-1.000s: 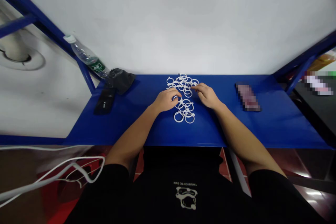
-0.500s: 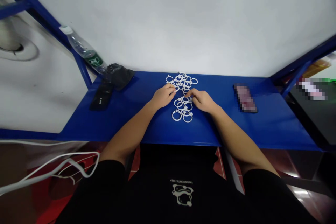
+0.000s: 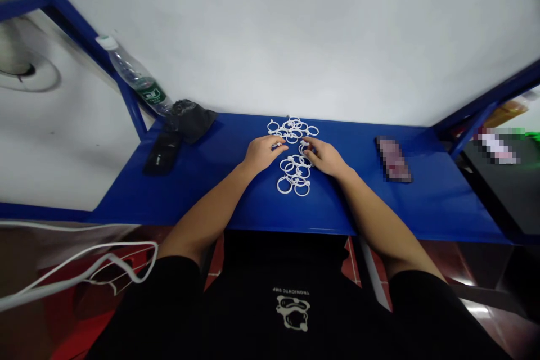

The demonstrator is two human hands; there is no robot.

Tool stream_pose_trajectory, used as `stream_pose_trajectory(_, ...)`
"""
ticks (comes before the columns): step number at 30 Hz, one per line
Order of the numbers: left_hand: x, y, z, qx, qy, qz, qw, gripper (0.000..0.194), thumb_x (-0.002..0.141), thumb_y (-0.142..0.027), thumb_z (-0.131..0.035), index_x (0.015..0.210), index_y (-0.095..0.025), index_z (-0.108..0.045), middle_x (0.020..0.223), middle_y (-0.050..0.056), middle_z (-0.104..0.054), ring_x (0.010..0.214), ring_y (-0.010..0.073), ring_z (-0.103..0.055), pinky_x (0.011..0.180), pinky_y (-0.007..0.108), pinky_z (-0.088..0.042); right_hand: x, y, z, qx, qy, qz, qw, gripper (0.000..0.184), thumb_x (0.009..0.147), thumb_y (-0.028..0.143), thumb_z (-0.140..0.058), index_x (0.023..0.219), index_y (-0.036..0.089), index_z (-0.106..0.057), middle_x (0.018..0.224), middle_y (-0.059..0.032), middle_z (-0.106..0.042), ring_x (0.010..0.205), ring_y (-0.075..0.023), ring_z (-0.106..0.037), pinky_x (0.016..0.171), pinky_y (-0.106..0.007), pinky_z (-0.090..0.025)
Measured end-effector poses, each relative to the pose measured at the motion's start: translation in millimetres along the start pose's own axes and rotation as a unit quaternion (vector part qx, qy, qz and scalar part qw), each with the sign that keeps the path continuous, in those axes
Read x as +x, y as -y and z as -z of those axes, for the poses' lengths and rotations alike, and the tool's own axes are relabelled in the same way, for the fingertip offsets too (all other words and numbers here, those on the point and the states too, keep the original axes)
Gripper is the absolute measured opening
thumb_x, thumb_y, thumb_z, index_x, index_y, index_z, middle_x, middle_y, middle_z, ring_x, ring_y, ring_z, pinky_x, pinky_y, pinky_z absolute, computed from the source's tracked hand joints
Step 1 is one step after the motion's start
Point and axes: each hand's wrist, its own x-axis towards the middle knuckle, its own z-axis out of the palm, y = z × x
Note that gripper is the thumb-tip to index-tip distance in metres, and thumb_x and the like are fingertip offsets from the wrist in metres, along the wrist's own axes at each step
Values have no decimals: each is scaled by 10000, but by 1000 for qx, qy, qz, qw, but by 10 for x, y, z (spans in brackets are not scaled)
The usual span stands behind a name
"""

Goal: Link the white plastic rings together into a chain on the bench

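Observation:
Several white plastic rings with small knobs lie in two loose groups on the blue tabletop: a far group of rings [image 3: 293,128] near the wall and a near group of rings [image 3: 295,171] closer to me. My left hand [image 3: 265,152] is at the left of the gap between them, thumb and fingers curled about a small white piece that looks like part of a ring, mostly hidden. Opposite it, my right hand [image 3: 324,156] pinches a white ring [image 3: 301,149] at its fingertips. The near group lies just below my right fingers.
A plastic bottle [image 3: 139,81] leans at the back left beside a crumpled black bag [image 3: 192,119] and a dark flat phone-like object [image 3: 161,153]. A blurred-out phone-shaped object [image 3: 394,158] lies on the right. Blue frame bars flank the tabletop [image 3: 202,180]; white cables [image 3: 105,256] hang at lower left.
The ring at my left fingertips no longer shows clearly there. My right fingers have lifted from the near group and now hold a ring in the gap. The hands are slightly farther apart.

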Motion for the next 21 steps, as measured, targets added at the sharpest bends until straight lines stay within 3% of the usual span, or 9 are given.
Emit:
stream_pose_trajectory(4,-16,-35,5,5,1,-16,1000,250,997,-222,-684,1212,-224,-812,1109,69,-822,780,159,-729,858,309,-592,7,-36,5,-10,-8,-23,1000,418,974,353,-647,1357,202,-717,944,-69,-807,820,-246,-734,763,-357,-567)
stream_pose_trajectory(10,-30,-7,-9,-12,29,-27,999,385,908,-71,-609,1199,-219,-813,1130,53,-827,720,134,-707,806,288,-590,4,-44,-10,-17,-18,-72,997,563,827,210,-667,1387,204,-718,905,-41,-813,761,-226,-718,708,-327,-542)
stream_pose_trajectory(18,-91,-83,61,-40,137,-61,988,384,838,-144,-632,1171,-228,-804,792,11,-791,598,139,-659,710,291,-561,2,-40,-21,48,-104,-71,991,418,788,202,-643,1193,204,-748,912,-34,-785,664,-184,-658,664,-308,-514)
stream_pose_trajectory(21,-102,-119,72,-32,153,-82,984,281,881,-220,-662,1112,-249,-819,768,11,-774,618,148,-664,719,305,-561,-6,-23,-18,80,-138,-65,985,263,861,272,-632,1098,209,-727,874,-31,-765,636,-171,-616,652,-301,-504)
